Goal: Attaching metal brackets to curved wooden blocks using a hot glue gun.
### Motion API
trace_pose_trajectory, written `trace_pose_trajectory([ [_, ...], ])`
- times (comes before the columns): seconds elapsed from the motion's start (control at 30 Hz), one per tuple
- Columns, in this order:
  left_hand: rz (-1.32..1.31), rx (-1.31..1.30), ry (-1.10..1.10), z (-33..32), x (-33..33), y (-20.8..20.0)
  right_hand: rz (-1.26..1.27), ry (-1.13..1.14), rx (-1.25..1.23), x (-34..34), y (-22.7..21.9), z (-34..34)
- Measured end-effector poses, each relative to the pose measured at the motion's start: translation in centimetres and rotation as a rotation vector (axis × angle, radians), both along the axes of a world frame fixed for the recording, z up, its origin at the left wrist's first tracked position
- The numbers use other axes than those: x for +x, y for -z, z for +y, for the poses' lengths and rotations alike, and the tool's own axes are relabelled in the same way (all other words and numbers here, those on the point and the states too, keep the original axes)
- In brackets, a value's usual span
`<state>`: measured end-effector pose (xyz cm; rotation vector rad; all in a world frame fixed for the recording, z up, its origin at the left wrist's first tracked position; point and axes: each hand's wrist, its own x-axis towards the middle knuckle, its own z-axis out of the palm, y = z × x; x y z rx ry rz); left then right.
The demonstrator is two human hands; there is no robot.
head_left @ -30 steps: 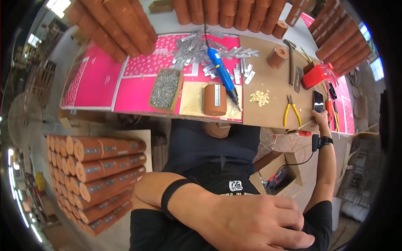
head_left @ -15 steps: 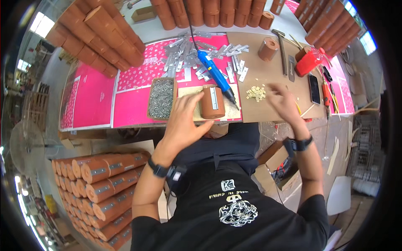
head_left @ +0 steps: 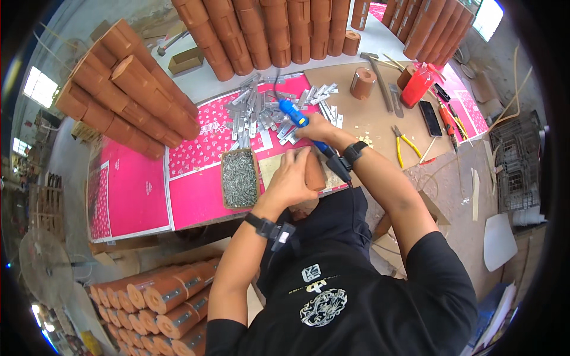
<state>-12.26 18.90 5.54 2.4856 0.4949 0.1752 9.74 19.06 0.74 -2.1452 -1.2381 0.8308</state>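
Fastening step: block steadied, power screwdriver in hand.

Left hand (head_left: 292, 178) closed over brown block (head_left: 313, 172) at bench edge; right hand (head_left: 317, 127) wrapped around blue screwdriver (head_left: 309, 133). Next, likely: tip aligned to block. At 9 o'clock, tray of screws (head_left: 239, 178); at 12, metal strips (head_left: 261, 110) crowding.

Yellow pliers (head_left: 405, 144) lie near a phone (head_left: 430, 118) (screen dark).
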Motion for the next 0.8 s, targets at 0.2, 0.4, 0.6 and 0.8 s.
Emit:
trace_pose_trajectory([
  [0.2, -0.269, -0.375, -0.099, 2.0, -3.0, 3.5, 0.663, 0.294, 0.608, -0.4, -5.7, -4.0],
  [0.4, -0.322, -0.490, -0.174, 1.7, -3.0, 4.3, 0.632, 0.297, 0.860, -2.5, -5.1, -7.2],
  [0.6, -0.051, 0.184, -0.174, 2.0, -3.6, -0.3, 0.652, 0.349, 0.989, -2.7, -4.6, -8.4],
  [0.8, -0.065, -0.198, -0.172, 2.0, -1.9, 0.9, 0.680, 0.382, 1.019, -2.9, -4.2, -8.8],
])
